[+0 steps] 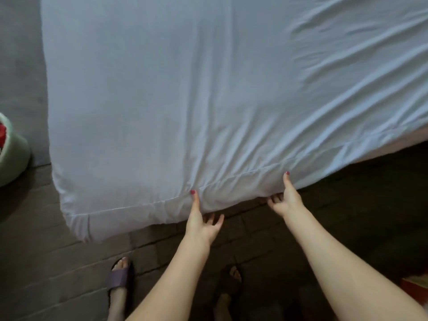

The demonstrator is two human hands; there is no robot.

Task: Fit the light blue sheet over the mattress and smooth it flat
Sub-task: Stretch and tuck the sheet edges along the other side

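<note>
Room: a dim floor [69, 262] of dark tiles, with a bed standing against a grey wall [20, 66] at its far left side.
Mattress: only a bare pinkish strip [393, 152] shows along the near edge toward the right corner.
Light blue sheet [185, 89]: spread over the top; fitted round the near left corner, lying fairly flat on the left half, with long diagonal creases running to the right corner.
Left hand [202, 224]: at the near edge, thumb up against the sheet's side, fingers curled under the hem, gripping it.
Right hand [283, 200]: just to the right along the same edge, thumb pressed on the sheet, fingers hooked under the hem, gripping it likewise.
Feet: a purple slipper [119, 278] on the left foot; the right foot is in shadow.
Beside the bed: a pale green container [14, 158] near the left edge, contents unclear.
Step in hand: probably tucking the near hem under the mattress.
Next move: likely to draw the hem down and under toward the right corner, where the mattress is uncovered, then stroke out the creases.
</note>
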